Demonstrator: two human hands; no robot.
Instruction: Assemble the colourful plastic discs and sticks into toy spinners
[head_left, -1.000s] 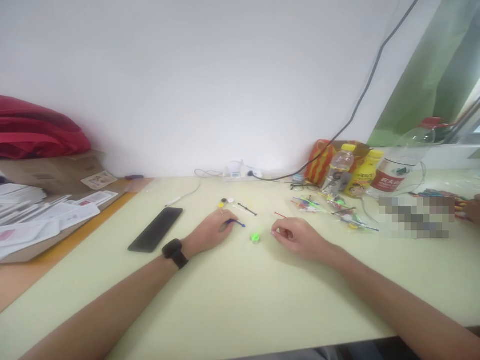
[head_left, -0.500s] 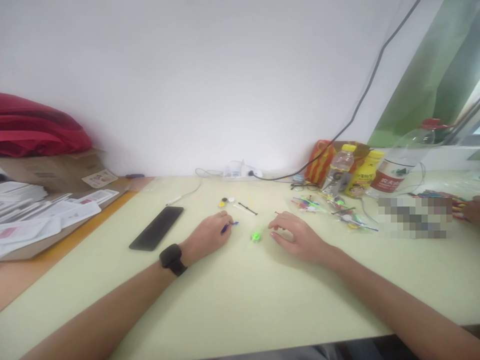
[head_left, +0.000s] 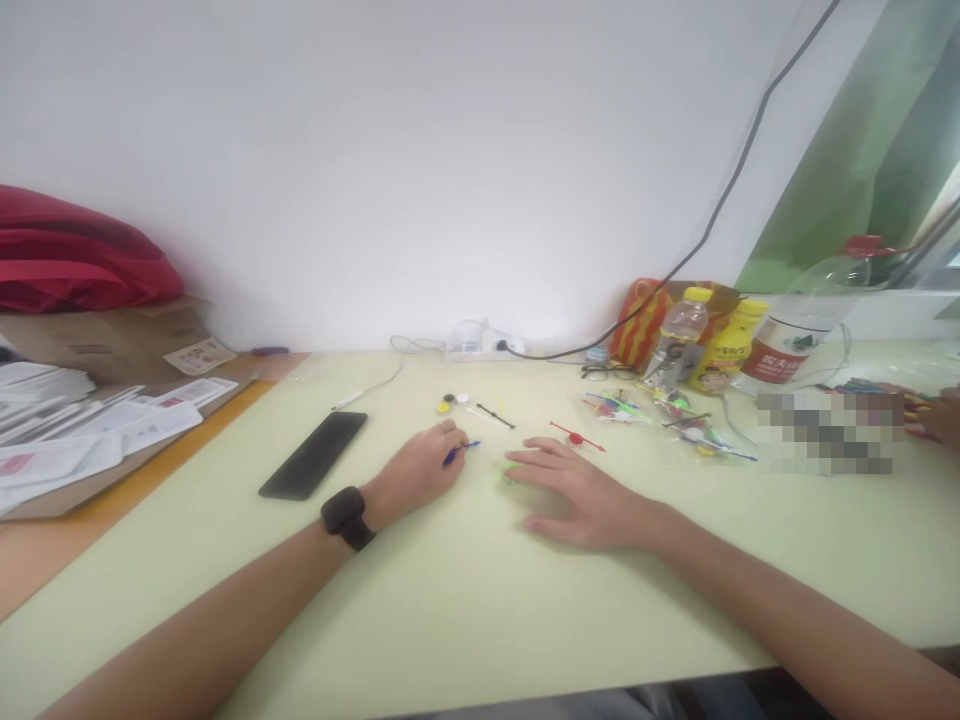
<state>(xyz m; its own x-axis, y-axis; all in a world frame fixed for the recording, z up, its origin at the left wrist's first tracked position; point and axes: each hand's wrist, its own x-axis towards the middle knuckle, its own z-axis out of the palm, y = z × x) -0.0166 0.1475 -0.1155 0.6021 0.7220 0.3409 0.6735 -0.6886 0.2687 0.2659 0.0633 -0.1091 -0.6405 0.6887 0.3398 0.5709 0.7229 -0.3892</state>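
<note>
In the head view, the left hand (head_left: 420, 468) is seen resting on the pale green desk (head_left: 465, 600), a black wristwatch (head_left: 346, 517) being worn at its wrist. Its fingers are closed on a thin blue plastic stick (head_left: 459, 451), which is pinched at its near end. The long axis of the stick runs from lower left to upper right, so that its free tip is pointed towards the right hand (head_left: 585, 498).

The right hand is laid palm down on the desk with its fingers (head_left: 536, 462) stretched out and slightly apart; nothing is gripped by it. A small bright-green plastic piece (head_left: 509, 470) is found between the two hands, right at the tips of these fingers and partly hidden by them; whether it is touched cannot be told. This piece lies just to the right of the blue tip and a little nearer the body, and it is closer to the right hand than to the left.

Beyond the right hand, a thin red plastic stick with a round disc (head_left: 576, 437) lies apart from the fingers, its length set across the desk. Farther back a thin black plastic stick (head_left: 495, 416) is seen, with a flat black phone (head_left: 313, 455) to the left and a heap of coloured plastic pieces (head_left: 660, 412) to the right.
</note>
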